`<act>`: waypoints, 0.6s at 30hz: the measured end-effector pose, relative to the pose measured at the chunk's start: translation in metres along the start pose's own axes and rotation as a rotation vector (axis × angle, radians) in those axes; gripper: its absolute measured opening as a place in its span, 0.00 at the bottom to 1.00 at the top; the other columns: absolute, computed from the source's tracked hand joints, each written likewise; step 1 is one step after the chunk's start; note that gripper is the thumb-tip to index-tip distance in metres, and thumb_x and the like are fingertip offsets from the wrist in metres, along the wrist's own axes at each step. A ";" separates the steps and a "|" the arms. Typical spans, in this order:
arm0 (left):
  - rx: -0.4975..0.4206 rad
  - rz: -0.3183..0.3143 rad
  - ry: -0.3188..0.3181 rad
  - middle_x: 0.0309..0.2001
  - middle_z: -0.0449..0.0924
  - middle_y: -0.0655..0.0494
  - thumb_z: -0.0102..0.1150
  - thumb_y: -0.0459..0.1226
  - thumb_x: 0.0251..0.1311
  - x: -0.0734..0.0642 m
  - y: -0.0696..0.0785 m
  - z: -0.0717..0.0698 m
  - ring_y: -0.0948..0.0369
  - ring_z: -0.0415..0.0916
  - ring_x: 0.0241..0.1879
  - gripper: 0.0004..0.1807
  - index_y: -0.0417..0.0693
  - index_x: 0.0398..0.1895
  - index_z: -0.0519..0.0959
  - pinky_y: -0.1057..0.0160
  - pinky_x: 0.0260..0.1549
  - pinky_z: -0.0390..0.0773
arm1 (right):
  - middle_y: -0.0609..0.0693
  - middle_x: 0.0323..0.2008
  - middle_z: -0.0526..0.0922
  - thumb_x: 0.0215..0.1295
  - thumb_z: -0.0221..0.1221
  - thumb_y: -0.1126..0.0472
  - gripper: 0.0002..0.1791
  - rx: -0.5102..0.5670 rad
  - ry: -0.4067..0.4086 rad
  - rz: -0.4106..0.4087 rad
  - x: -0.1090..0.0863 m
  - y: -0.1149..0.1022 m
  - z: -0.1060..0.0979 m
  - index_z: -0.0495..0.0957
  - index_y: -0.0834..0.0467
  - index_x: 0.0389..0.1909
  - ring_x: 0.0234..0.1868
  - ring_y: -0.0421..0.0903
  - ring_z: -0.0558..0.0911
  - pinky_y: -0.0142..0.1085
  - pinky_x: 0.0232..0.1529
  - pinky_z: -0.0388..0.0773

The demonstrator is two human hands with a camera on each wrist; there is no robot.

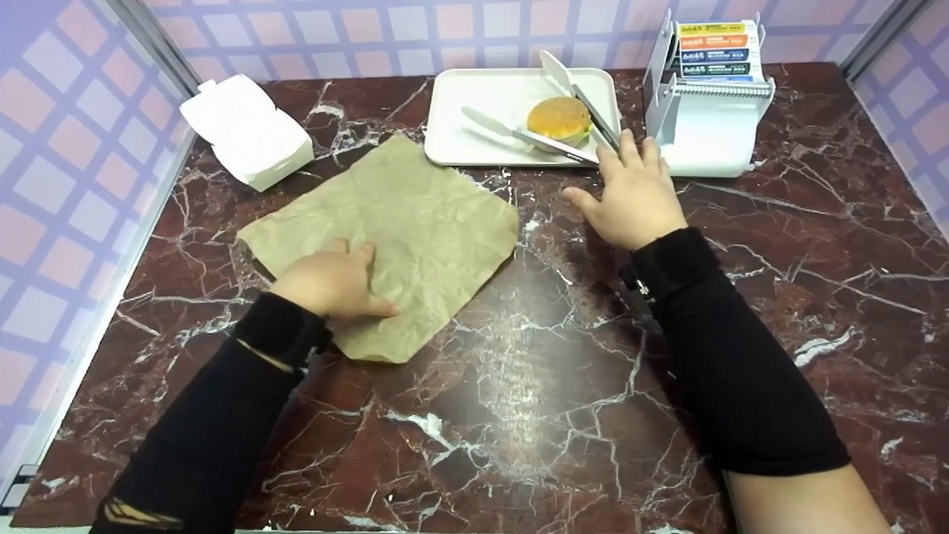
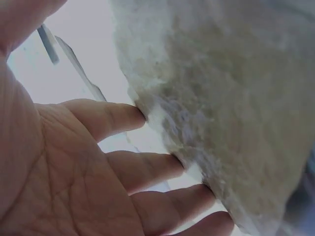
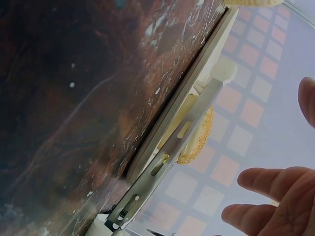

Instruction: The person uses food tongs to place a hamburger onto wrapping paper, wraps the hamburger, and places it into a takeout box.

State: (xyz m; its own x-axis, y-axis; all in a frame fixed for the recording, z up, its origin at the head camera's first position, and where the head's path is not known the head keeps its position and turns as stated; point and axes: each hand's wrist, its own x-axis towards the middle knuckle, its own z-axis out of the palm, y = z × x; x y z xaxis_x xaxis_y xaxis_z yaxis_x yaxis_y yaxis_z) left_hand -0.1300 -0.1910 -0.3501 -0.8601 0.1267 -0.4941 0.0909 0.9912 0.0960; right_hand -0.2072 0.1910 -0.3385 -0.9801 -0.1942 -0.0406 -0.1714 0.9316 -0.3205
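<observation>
A sheet of crinkled brown paper [image 1: 415, 215] lies flat on the table, turned cornerwise. My left hand [image 1: 326, 282] rests on its left part, fingers spread; in the left wrist view, the fingertips meet the paper [image 2: 231, 108] along its edge. A burger [image 1: 560, 117] with a sesame bun sits on a cream tray [image 1: 452, 89]. Metal tongs [image 1: 552, 144] with pale tips lie over the tray, one arm on each side of the burger. Close to their handle end, my right hand [image 1: 637, 193] reaches with spread fingers, apart from the tongs [image 3: 170, 150] in the right wrist view.
An open white clamshell box [image 1: 248, 133] stands at the back left. At the back right, beside the tray, is a dispenser stand [image 1: 712, 122] with stacked labelled boxes and a white front. Checkered walls [image 1: 356, 37] bound the dark red marbled table [image 1: 519, 437].
</observation>
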 end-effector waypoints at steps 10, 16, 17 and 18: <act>0.087 0.017 0.002 0.82 0.44 0.25 0.54 0.79 0.56 -0.005 0.053 0.013 0.29 0.62 0.74 0.69 0.42 0.86 0.44 0.31 0.68 0.72 | 0.65 0.85 0.36 0.75 0.50 0.28 0.53 -0.010 -0.022 -0.011 -0.001 -0.003 0.002 0.48 0.60 0.85 0.84 0.72 0.35 0.65 0.84 0.33; 0.154 0.048 0.039 0.82 0.47 0.26 0.53 0.81 0.54 -0.006 0.091 0.021 0.33 0.72 0.68 0.69 0.46 0.86 0.47 0.38 0.62 0.81 | 0.64 0.85 0.34 0.75 0.51 0.29 0.53 -0.017 -0.049 -0.038 -0.004 -0.006 0.002 0.48 0.59 0.85 0.84 0.72 0.33 0.66 0.82 0.29; 0.167 0.059 0.049 0.81 0.48 0.26 0.52 0.81 0.54 -0.006 0.098 0.022 0.34 0.73 0.68 0.69 0.45 0.86 0.48 0.39 0.62 0.81 | 0.64 0.85 0.34 0.75 0.51 0.29 0.52 -0.023 -0.054 -0.046 -0.005 -0.007 0.002 0.48 0.59 0.85 0.84 0.71 0.33 0.67 0.82 0.30; 0.184 0.069 0.056 0.81 0.49 0.26 0.52 0.81 0.53 -0.006 0.104 0.024 0.34 0.72 0.68 0.69 0.45 0.86 0.49 0.40 0.62 0.81 | 0.64 0.85 0.34 0.75 0.51 0.30 0.52 -0.028 -0.057 -0.053 -0.005 -0.008 0.002 0.48 0.59 0.85 0.84 0.71 0.33 0.67 0.82 0.30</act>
State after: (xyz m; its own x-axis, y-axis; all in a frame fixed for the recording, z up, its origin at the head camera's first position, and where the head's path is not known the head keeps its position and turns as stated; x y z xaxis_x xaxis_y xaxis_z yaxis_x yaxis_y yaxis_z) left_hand -0.1037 -0.0872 -0.3578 -0.8748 0.1970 -0.4426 0.2361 0.9711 -0.0345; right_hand -0.2003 0.1836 -0.3378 -0.9623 -0.2605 -0.0785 -0.2269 0.9276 -0.2967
